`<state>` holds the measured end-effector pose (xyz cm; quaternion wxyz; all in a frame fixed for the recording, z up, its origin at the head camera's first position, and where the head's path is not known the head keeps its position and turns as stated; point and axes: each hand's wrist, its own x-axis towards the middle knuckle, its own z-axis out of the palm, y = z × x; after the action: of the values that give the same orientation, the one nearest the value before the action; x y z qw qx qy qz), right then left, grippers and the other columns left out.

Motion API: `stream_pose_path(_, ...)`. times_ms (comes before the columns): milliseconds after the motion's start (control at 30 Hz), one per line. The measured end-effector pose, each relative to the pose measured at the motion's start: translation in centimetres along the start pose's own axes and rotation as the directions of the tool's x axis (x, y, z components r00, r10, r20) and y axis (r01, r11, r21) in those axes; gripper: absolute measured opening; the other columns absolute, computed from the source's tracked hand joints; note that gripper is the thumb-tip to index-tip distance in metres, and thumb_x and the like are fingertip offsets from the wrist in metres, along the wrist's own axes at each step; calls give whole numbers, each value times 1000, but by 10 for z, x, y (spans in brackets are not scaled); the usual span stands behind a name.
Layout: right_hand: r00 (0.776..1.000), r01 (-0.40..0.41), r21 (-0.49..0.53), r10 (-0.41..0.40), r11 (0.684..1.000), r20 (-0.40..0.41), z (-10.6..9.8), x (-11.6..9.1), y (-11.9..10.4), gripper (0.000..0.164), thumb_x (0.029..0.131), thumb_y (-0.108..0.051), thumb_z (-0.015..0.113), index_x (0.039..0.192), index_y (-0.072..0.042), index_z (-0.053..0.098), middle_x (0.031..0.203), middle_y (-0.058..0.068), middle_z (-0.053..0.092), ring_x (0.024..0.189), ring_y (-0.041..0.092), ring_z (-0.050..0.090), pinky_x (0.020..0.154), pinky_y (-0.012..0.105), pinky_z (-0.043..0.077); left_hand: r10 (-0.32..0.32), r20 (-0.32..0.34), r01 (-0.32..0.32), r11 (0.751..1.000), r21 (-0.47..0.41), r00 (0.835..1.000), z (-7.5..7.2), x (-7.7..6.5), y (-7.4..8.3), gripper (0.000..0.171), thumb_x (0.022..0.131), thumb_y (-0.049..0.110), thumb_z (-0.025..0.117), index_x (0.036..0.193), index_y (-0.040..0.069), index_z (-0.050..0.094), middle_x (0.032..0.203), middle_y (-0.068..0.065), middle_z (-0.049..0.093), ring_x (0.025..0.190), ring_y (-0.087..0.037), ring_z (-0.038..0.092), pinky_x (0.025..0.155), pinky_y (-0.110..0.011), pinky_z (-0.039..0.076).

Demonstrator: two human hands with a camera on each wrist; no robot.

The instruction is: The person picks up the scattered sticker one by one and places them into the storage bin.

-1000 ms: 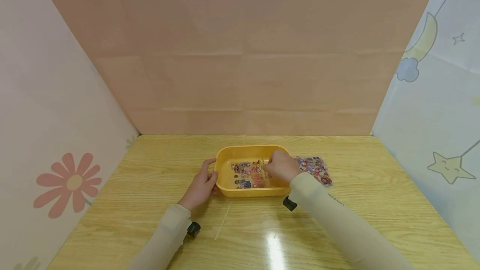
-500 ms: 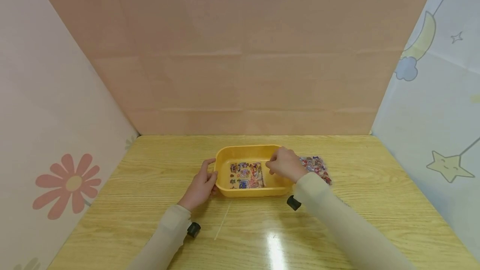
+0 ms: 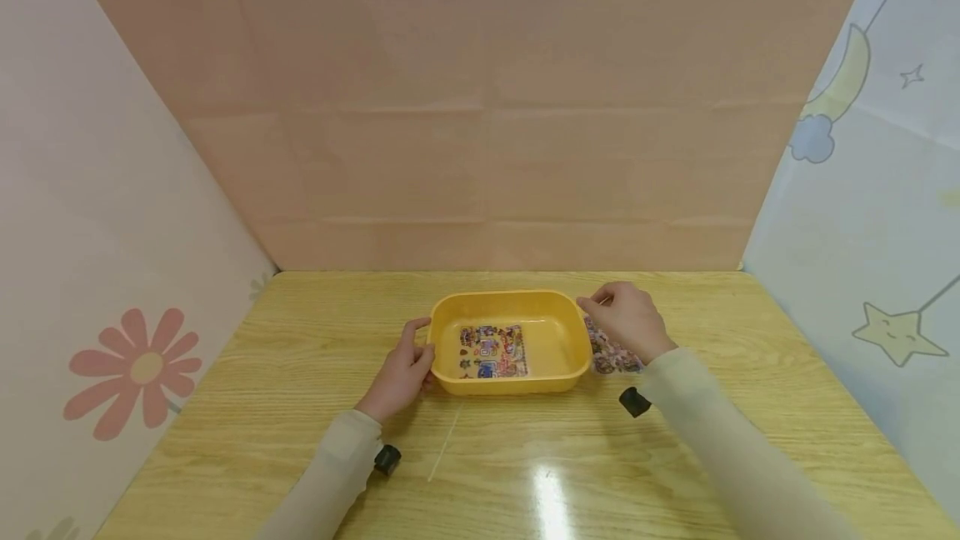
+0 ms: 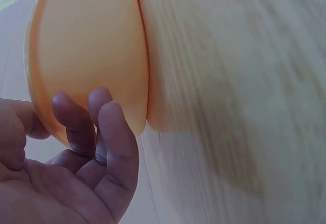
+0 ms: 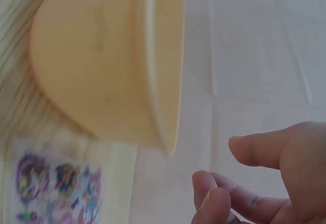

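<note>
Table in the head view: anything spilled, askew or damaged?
Only a thin pale line on the table in front of the yellow tub stands out, slanting and paler than its surroundings. Scratch or strand, I cannot tell. Nothing looks spilled.

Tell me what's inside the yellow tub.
In the yellow tub, a colourful printed sheet lies toward the left end. Anything under that sheet is covered, so whether something is there cannot be seen.

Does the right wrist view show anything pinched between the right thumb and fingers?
No: on the right hand, thumb and fingers stand apart with nothing visible between them.
</note>
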<state>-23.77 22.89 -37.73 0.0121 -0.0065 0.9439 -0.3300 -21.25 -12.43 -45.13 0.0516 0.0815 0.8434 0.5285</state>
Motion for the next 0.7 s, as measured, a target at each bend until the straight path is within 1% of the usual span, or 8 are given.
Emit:
stream_pose_path(67,1000,-7,-20,6,1000,-8,-2,-1,9,48,99,-48,56,113,-3,68,109,18,69,82,25,67,66,39,54,-2,-3,2,1000,2,1000,0,0,1,47,108,16,44,152,15,28,73,-7,61,60,-21,57,52,-32,49)
stream_pose_path(200,999,-40,-80,42,996,15,-4,-3,26,59,98,-50,56,123,2,62,111,22,68,77,23,67,63,39,55,-2,-6,2,1000,6,1000,0,0,0,47,108,17,44,152,15,29,73,-7,61,61,-21,57,53,-32,48)
stream_pose_path(333,996,-69,-130,76,989,52,-4,-6,41,68,97,-50,56,132,8,53,100,19,71,74,23,67,63,41,55,3,-7,-3,1000,10,1000,1,1,-2,47,107,17,45,152,15,29,73,-7,62,61,-21,57,54,-32,48)
stream_pose_path(367,995,-75,-143,84,987,59,-4,-6,45,70,96,-50,57,134,9,52,97,18,72,76,24,67,64,43,55,5,-7,-5,1000,11,1000,1,1,-2,47,107,17,45,152,15,29,73,-7,61,61,-21,57,54,-32,48)
stream_pose_path(433,993,-83,-167,95,983,68,-4,-7,51,73,96,-50,58,136,11,50,97,19,72,80,30,68,67,47,56,7,-10,-6,1000,14,1000,1,1,-2,47,107,17,45,152,15,29,73,-7,61,61,-21,57,53,-31,48)
stream_pose_path(500,992,-89,-201,105,976,69,-5,-8,57,78,94,-52,60,137,12,49,106,25,69,92,38,67,73,53,55,6,-12,-5,1000,15,1000,1,1,-2,48,107,17,44,152,15,28,72,-6,61,60,-21,57,54,-31,48)
stream_pose_path(600,988,-104,-252,128,962,82,-5,-9,65,86,92,-56,62,140,14,44,122,33,61,107,48,61,81,60,52,2,-12,-2,1000,14,1000,1,1,0,48,107,17,44,152,15,28,72,-6,61,60,-21,57,54,-31,48)
stream_pose_path(700,982,-119,-284,154,951,105,-4,-10,72,93,90,-58,64,142,16,40,129,38,55,114,54,55,85,64,49,1,-10,0,1000,15,1000,1,0,0,48,107,16,44,152,14,28,72,-6,60,61,-21,56,54,-31,48)
